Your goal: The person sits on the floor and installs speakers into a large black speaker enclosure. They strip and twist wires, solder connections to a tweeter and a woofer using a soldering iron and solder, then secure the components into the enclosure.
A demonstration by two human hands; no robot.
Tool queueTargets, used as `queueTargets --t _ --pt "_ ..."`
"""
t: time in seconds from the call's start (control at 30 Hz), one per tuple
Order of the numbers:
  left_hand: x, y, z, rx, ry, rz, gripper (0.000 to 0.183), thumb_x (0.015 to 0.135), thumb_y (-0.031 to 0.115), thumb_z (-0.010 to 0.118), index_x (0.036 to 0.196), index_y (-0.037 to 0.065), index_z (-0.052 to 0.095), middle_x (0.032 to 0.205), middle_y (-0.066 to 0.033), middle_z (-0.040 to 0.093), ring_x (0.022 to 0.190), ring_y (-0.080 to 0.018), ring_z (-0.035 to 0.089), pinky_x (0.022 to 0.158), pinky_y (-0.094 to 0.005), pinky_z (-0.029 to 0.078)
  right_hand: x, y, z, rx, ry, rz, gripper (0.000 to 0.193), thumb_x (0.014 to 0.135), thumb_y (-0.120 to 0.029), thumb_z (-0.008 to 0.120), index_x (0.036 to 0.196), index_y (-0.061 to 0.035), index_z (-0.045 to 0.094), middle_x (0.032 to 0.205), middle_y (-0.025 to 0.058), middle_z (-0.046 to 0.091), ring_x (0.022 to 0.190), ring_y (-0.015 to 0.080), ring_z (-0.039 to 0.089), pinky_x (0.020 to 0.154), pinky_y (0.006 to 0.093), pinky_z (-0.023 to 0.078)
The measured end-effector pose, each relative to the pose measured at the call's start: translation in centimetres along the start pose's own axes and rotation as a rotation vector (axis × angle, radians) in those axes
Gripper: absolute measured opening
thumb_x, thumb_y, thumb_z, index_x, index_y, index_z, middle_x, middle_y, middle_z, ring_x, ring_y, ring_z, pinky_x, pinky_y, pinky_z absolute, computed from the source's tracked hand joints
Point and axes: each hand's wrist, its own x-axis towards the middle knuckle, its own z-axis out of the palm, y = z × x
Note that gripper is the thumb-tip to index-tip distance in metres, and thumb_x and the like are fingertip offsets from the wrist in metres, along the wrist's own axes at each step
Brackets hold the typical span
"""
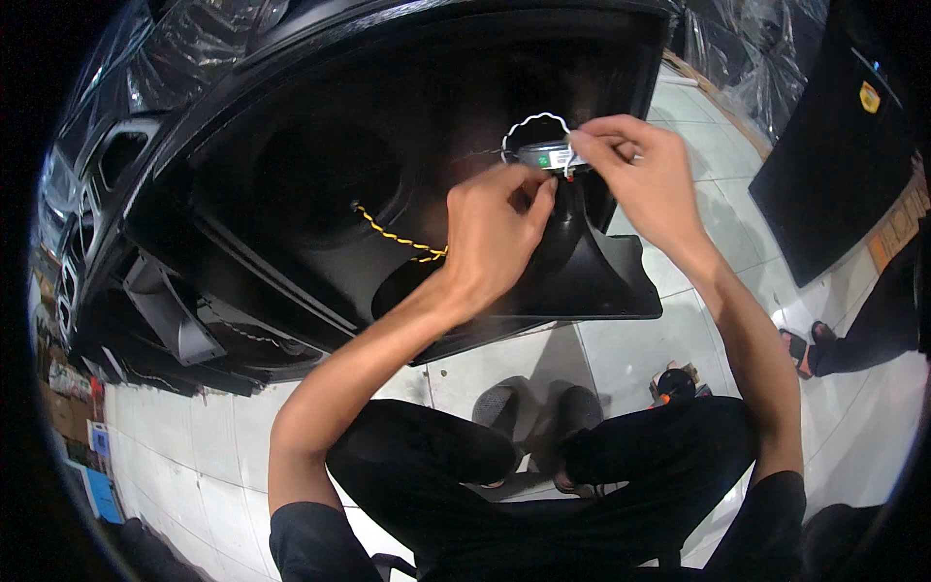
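A black flared speaker horn (592,276) rests against the large black speaker cabinet (281,126). At the horn's far end is a round driver (543,156) with a green and white label. A white twisted wire (536,117) loops up behind the driver and comes down by its right side. My right hand (648,175) pinches this wire there, thumb against forefinger. Close to the driver's near edge, my left hand (495,228) has its thumb and fingertips drawn together; whatever lies between them is hidden. From a hole in the cabinet a yellow-and-black twisted wire (388,233) runs toward my left wrist.
Several black cabinet parts (165,310) stand at the left. Clear plastic wrapping (756,58) covers things at the far right, near a dark panel (834,165). On the tiled floor (621,339) lies a small black and orange object (676,384). Another person's foot (800,351) shows at the right.
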Motion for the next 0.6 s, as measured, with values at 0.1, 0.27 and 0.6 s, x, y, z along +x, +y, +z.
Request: queueTargets --t 0.1,0.27,0.6 --pt "-0.1 1.0 0.4 -0.497 -0.196 -0.627 0.016 0.092 0.009 0.068 0.098 -0.005 0.073 0.083 -0.0118 0.072 0.064 -0.0156 0.065 0.054 -0.0275 0.055 0.4 -0.2 0.7 -0.015 -0.07 0.027 0.026 0.09 -0.017 0.074 0.101 0.0065 0.071 0.075 0.0054 0.068 0.066 0.0049 0.055 0.057 0.0219 0.042" --pt "-0.2 0.9 1.5 -0.72 -0.098 -0.641 0.02 0.094 0.01 0.067 0.1 -0.009 0.071 0.084 -0.0131 0.071 0.064 -0.0152 0.067 0.054 -0.0262 0.057 0.5 1.1 1.2 0.078 -0.034 0.036 0.021 0.089 -0.017 0.071 0.093 0.0038 0.074 0.077 0.0135 0.072 0.067 0.0152 0.066 0.063 0.0301 0.05" --pt "-0.8 2.2 1.9 -0.353 -0.013 -0.502 0.024 0.092 0.013 0.071 0.103 -0.008 0.073 0.08 -0.0116 0.073 0.062 -0.012 0.068 0.055 -0.0239 0.055 0.4 1.0 1.3 0.234 -0.006 0.147 0.02 0.089 -0.014 0.072 0.091 0.0051 0.075 0.075 0.0111 0.073 0.064 0.012 0.064 0.057 0.0284 0.049"
